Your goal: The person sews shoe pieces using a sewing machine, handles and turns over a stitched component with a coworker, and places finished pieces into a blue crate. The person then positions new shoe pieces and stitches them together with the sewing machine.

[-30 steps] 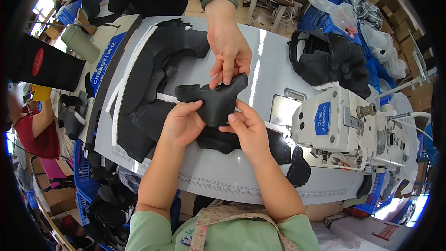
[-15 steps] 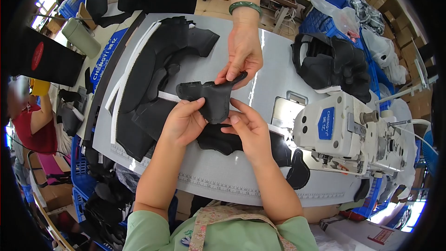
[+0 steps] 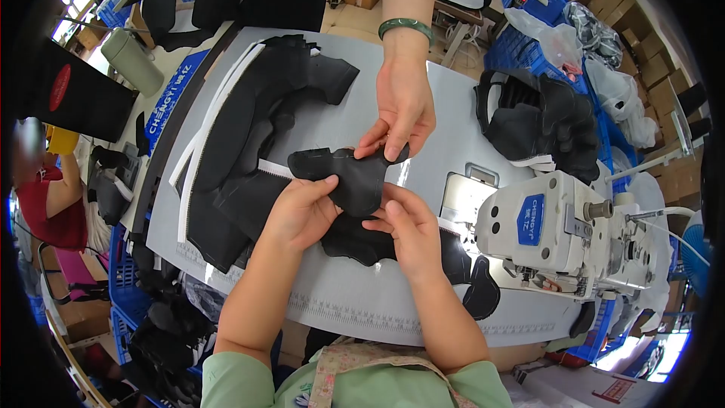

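A small black cut fabric piece [image 3: 358, 184] with a stitched or marked edge is held up over the table. My left hand [image 3: 303, 211] pinches its lower left side, thumb on the upper face. At its lower right edge is my right hand [image 3: 411, 230], fingers curled around the edge, partly hidden behind it. A co-worker's hand [image 3: 406, 109] with a green bangle comes from across the table and grips the piece's upper right end. Beneath my hands lie more black fabric parts [image 3: 355, 240], one with a white zipper tape [image 3: 275, 168].
A white sewing machine [image 3: 540, 223] stands on the right of the grey table [image 3: 332, 317], which has a printed ruler edge. Larger black panels with white zipper [image 3: 242, 136] lie on the left. A black sewn pile [image 3: 532, 117] sits at the back right. Blue crates [image 3: 521, 49] flank the table.
The piece has turned flatter and shifted slightly. The co-worker's hand has moved a little down and right, its fingers now on the top edge. My hands stay nearly in place.
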The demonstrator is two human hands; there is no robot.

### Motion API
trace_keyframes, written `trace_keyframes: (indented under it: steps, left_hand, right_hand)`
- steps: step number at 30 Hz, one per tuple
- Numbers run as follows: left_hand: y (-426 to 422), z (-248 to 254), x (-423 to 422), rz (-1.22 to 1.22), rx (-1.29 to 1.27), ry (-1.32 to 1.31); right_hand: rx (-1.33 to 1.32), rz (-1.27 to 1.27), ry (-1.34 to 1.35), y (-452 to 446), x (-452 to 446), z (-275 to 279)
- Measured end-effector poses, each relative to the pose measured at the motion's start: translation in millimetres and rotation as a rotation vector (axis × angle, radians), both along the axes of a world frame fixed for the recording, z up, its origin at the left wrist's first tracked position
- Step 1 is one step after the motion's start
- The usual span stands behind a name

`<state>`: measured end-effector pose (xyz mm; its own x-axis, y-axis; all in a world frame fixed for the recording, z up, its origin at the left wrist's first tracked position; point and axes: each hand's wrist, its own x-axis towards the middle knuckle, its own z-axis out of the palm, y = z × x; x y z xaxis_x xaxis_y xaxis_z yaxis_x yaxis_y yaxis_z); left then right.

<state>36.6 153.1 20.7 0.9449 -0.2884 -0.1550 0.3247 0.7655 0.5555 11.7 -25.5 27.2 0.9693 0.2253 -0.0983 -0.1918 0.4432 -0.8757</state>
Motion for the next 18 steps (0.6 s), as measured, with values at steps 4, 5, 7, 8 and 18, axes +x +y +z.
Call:
trace_keyframes:
  steps: [4, 5, 7, 8, 18]
  left_hand:
    - [-2, 5, -2, 0.015, 0.003, 0.013]
    - [-2, 7, -2, 0.02, 0.002, 0.013]
    - [-1, 3, -2, 0.013, 0.001, 0.007]
    - [-1, 1, -2, 0.01, 0.002, 0.002]
    - [-2, 10, -4, 0.009, 0.006, 0.044]
  right_hand:
    - [-0.016, -0.01, -0.04, 0, -2, -3]
    - [-0.016, 0.0, -0.06, 1, -2, -3]
    - [-0.018, 0.007, -0.081, 1, -2, -4]
    - [-0.031, -0.005, -0.062, 2, -2, -4]
    - [-0.144, -0.039, -0.037, 2, -4, -3]
